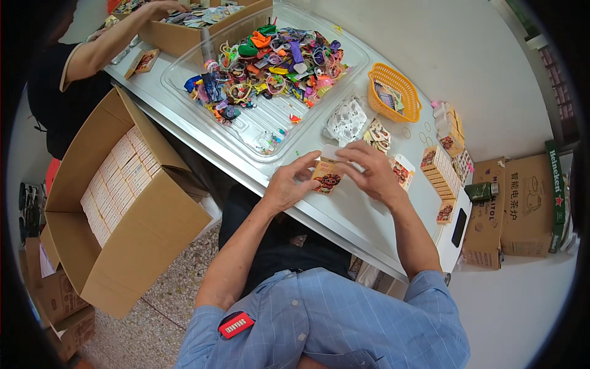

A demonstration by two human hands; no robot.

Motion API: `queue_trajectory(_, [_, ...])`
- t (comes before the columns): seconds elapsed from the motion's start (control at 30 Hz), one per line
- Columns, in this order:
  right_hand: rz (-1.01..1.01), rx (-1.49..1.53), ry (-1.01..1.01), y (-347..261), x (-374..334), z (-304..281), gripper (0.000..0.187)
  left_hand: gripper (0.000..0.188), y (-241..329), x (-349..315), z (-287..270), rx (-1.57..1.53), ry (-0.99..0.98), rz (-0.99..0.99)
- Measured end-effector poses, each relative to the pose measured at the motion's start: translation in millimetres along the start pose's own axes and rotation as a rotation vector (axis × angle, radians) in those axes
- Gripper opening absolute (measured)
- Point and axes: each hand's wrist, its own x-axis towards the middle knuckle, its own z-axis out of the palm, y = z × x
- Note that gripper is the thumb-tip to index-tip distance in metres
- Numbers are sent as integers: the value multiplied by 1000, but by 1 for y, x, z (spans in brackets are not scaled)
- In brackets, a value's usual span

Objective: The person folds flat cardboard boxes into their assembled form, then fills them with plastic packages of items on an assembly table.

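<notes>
Over the table's (364, 224) near edge, the left hand (287, 186) grips a small box (327, 179), its flap (330, 152) seemingly unclosed, the right hand's (373, 171) bent fingers beside it, hold unclear, while similar boxes (441, 172) stand apparently finished rightward.

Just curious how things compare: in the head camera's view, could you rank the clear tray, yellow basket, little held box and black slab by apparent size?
Largest to smallest:
1. Clear tray
2. Yellow basket
3. Little held box, partly covered
4. Black slab

Real sizes may differ with nearness.
</notes>
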Motion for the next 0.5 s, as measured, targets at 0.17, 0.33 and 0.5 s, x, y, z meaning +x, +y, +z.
queue_trajectory(0.17, [256, -123, 96, 41, 25, -23, 24, 73, -2, 0, -1, -15, 7, -17])
queue_trajectory(0.33, [146, -407, -160, 91, 53, -12, 27, 73, 2, 2, 2, -25, 5, -18])
queue_trajectory(0.5, [258, -506, -365, 94, 62, -2, 27, 75, 0, 2, 2, -45, 21, -6])
